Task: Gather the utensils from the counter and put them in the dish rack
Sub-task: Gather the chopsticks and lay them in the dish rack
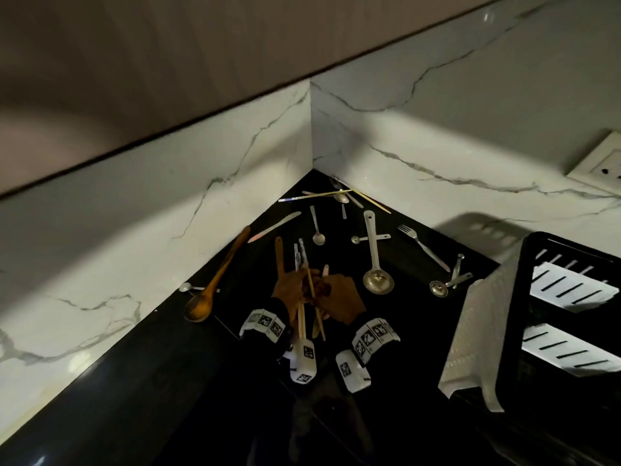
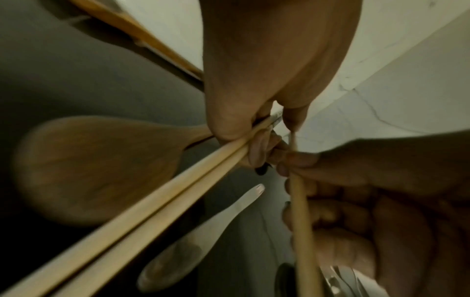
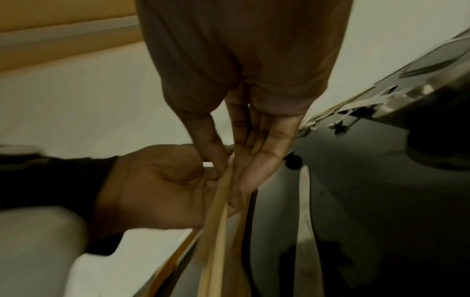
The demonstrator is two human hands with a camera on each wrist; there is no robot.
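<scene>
The left hand [image 1: 291, 288] grips a bundle of chopsticks [image 2: 142, 205] and a wooden spatula [image 2: 96, 166], while the right hand [image 1: 339, 299] pinches one more chopstick [image 2: 301, 217] into it. Gathering seems under way: beyond the hands lie a ladle [image 1: 375, 264], teaspoon [image 1: 317, 230] and fork [image 1: 421, 245], left of the black dish rack [image 1: 517, 304], which needs a firm carry next.

Black counter [image 1: 420, 331] carries ladle [image 1: 375, 260], fork [image 1: 422, 243], wooden spoon [image 1: 215, 284].

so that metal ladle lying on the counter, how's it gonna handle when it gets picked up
The ladle is probably stiff, being one metal piece with a straight handle. Its round bowl looks heavier than the thin handle, so gripped near the far end it may tip bowl-down. It lies across a small spoon, so lifting it could nudge that spoon on the glossy counter.
</scene>
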